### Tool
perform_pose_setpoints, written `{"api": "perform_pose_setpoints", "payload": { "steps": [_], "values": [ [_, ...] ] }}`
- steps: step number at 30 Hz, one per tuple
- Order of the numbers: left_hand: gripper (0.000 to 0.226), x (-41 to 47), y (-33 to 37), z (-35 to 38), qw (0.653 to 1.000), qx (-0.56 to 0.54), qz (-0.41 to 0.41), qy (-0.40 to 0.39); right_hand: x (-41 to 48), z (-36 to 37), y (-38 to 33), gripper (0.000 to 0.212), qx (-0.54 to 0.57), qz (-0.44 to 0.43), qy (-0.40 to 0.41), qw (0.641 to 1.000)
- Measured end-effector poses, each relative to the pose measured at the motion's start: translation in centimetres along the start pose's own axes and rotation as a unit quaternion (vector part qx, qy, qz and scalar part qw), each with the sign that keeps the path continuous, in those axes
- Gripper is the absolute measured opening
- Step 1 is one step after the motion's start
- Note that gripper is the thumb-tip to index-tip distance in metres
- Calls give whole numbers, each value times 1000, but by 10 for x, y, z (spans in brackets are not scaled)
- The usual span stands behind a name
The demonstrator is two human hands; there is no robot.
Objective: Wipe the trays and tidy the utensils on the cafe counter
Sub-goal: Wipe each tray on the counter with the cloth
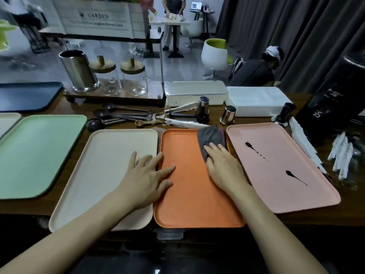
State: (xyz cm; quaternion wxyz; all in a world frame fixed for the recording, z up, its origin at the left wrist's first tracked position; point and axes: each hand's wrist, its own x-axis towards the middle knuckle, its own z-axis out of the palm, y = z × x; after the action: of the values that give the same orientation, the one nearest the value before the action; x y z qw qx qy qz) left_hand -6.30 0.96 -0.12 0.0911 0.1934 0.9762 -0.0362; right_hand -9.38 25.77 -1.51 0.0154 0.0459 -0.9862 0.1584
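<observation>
An orange tray point(189, 202) lies in the middle of the wooden counter. My right hand point(223, 167) presses a grey cloth point(210, 138) flat onto its far right corner, fingers straight. My left hand point(147, 173) rests open across the seam between the orange tray and a cream tray point(98, 175), fingers spread. To the right a pink tray point(296, 186) carries two dark streaks of spilled liquid. A green tray point(33, 155) lies to the left. Dark spoons point(118, 113), a small wooden spoon point(146, 122) and metal tongs point(177, 111) lie loose behind the trays.
A steel canister point(78, 72) and two glass jars point(134, 78) stand on a rack at the back. A dark blue tray point(25, 95), two white boxes point(195, 91), small steel cups point(228, 114), a black kettle point(335, 107) and wrapped straws point(339, 155) surround the trays. People are beyond the counter.
</observation>
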Motion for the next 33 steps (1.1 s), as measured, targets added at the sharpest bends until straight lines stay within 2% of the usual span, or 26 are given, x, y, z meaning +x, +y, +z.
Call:
{"api": "perform_pose_setpoints", "payload": {
  "steps": [2,5,8,13,17,22,24,29,31,33],
  "values": [
    [83,6,-12,-9,999,-17,28,2,2,-3,2,47,7,22,5,1000],
    [72,24,-36,-19,998,-24,58,3,7,-5,-3,35,28,33,80,996],
    [93,38,-49,-27,995,-56,64,-54,20,-2,-3,37,19,55,129,990],
    [103,45,-56,-27,991,-61,95,-72,39,22,-27,52,-68,52,41,996],
    [104,47,-57,-25,991,-57,95,-73,33,41,-73,54,-43,-27,3,999],
    [102,48,-53,-27,993,-18,85,-75,-49,39,-88,55,-9,-42,-19,999],
    [102,46,-51,-31,993,-6,83,-84,-81,32,-72,56,-14,-25,-15,999],
    [101,46,-49,-37,992,9,81,-96,-92,20,-24,56,-49,101,26,993],
    [103,46,-48,-35,992,20,81,-92,-90,29,-48,58,-39,114,36,992],
    [103,45,-47,-34,993,30,78,-84,-92,45,-87,63,-16,73,33,997]
  ]
}}
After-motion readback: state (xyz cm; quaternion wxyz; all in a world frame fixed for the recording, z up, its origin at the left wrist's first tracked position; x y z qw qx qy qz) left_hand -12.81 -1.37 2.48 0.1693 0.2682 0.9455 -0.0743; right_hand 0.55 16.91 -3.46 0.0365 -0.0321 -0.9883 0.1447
